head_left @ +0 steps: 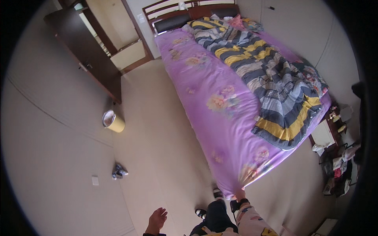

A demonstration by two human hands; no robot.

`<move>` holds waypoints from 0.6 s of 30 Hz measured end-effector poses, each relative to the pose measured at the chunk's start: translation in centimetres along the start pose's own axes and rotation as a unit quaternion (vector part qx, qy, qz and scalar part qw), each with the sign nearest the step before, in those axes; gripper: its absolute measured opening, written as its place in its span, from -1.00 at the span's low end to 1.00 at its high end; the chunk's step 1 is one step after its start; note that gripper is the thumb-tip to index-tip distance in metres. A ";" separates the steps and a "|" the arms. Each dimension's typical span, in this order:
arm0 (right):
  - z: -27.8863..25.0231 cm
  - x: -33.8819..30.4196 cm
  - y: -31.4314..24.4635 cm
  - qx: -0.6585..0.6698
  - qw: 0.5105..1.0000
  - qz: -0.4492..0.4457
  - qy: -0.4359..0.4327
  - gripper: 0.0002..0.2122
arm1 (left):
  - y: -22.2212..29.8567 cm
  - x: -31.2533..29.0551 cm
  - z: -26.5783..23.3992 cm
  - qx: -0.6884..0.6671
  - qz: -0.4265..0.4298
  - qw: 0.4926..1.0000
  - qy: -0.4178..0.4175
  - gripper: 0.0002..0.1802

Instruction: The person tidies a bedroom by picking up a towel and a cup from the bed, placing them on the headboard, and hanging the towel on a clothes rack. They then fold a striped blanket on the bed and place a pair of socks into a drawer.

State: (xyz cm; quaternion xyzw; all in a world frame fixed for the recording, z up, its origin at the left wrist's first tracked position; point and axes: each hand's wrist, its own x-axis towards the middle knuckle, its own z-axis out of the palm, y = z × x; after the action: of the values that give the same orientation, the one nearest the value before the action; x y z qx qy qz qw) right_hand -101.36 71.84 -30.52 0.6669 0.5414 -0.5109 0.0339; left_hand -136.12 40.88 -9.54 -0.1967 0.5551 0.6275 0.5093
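Note:
A purple bed sheet (220, 88) with pale flower prints covers the bed. At its near corner my right hand (239, 193) grips the sheet's edge, and creases run up the cloth from there. A dark band circles my right wrist. My left hand (158, 217) hangs over the floor to the left of the bed, away from the sheet; its fingers are loosely bent and hold nothing. Along the right side of the bed lies a rumpled quilt (271, 84) with grey, black and yellow stripes.
A headboard (193, 16) stands at the far end. To the left are an open dark door (84, 51), a yellow bin (115, 123) and a small dark bundle (119, 171) on the floor. Low furniture (323, 134) and piled items (338, 169) stand at right.

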 end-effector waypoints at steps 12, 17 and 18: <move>0.9 10.1 0.6 -0.110 0.992 -0.040 -0.048 -0.85 | 20.7 13.9 10.8 0.087 0.027 0.992 -0.085 -0.69; -5.4 17.2 -18.8 0.416 0.904 0.040 -0.086 -0.72 | 32.0 18.8 15.8 0.011 0.060 0.996 -0.072 -0.74; -6.9 17.6 -25.0 0.369 0.924 0.048 -0.080 -0.72 | 34.2 19.6 16.8 -0.019 0.078 0.990 -0.113 -0.74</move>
State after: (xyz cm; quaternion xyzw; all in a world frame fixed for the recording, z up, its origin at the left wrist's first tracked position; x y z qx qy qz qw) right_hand -117.74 98.37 -27.23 0.6142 0.2767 -0.7243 -0.1468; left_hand -168.00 68.86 -3.33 -0.0904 0.4955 0.6937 0.5149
